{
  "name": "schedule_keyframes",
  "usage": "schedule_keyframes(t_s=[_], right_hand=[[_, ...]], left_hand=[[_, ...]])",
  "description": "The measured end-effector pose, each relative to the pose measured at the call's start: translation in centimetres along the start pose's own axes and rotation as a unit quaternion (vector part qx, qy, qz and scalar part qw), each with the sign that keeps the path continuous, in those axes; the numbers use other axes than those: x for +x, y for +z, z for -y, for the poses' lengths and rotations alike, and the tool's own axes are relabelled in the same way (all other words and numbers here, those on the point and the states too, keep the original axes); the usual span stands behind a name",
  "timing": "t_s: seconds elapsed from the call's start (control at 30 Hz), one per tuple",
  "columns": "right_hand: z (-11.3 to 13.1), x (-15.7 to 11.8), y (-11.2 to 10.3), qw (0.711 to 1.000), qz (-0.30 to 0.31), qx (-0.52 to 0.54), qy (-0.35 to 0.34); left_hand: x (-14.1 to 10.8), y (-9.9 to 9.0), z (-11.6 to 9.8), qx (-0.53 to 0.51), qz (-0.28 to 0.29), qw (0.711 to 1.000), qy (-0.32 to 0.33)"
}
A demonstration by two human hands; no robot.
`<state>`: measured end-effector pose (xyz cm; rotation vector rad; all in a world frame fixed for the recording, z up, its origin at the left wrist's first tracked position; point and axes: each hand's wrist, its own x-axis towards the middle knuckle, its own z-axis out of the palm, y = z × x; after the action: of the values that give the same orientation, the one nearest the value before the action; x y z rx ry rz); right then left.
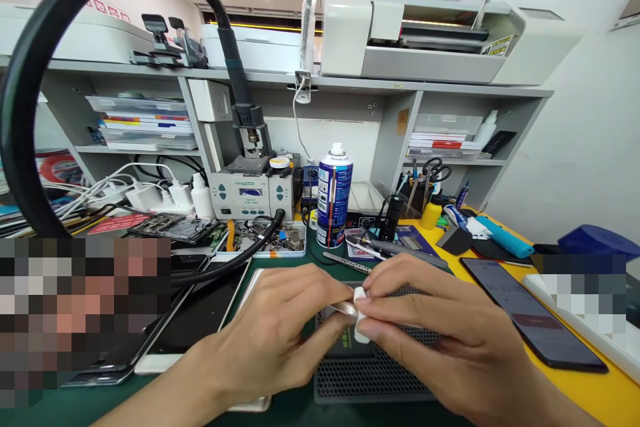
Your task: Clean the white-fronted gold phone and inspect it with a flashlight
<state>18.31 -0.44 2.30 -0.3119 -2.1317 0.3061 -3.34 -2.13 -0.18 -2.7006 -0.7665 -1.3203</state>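
My left hand point(280, 323) is closed, with thumb and forefinger pinching a small, shiny silver metal piece point(344, 307). Its end meets a small white block point(361, 332), whose exact kind I cannot make out. The fingertips of my right hand point(445, 327) press together on that white block from the other side. Both hands are above a dark grey perforated mat point(377, 380). Beneath the fingers, partly covered, lies a flat black item point(345, 350) with green print.
A blue spray can point(335, 197) stands behind the hands, beside a tray of small parts point(295, 240). A black hose point(240, 267) curves in from the left, over dark tablets point(200, 313). At right, a phone point(535, 313) lies on the yellow surface.
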Motion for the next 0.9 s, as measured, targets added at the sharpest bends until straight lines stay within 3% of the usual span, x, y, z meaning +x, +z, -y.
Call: schedule_keyframes(t_s=[0.17,0.27,0.37,0.47,0.6,0.7,0.9], right_hand=[[-0.5,-0.3,-0.2,0.996,-0.026,0.059,0.06],[-0.7,-0.4,-0.1,0.992,-0.037,0.08,0.093],[-0.9,-0.3,-0.1,0.99,-0.046,0.085,0.104],[-0.9,-0.2,-0.1,0.99,-0.052,0.08,0.107],[-0.9,-0.2,-0.2,0.99,-0.067,0.072,0.101],[-1.0,-0.2,-0.3,0.991,-0.072,0.067,0.091],[-0.9,-0.5,-0.4,0.993,-0.061,0.072,0.074]], left_hand=[[0.0,-0.5,-0.4,0.019,-0.051,0.998,-0.015],[-0.3,-0.4,-0.6,0.029,-0.074,0.995,-0.063],[-0.3,-0.1,-0.8,-0.047,-0.078,0.985,-0.145],[-0.1,0.3,-0.7,-0.17,-0.084,0.953,-0.235],[0.2,0.8,-0.4,-0.304,-0.038,0.896,-0.322],[0.3,1.3,-0.4,-0.36,0.011,0.868,-0.342],[0.4,1.6,-1.1,-0.34,0.053,0.888,-0.306]])
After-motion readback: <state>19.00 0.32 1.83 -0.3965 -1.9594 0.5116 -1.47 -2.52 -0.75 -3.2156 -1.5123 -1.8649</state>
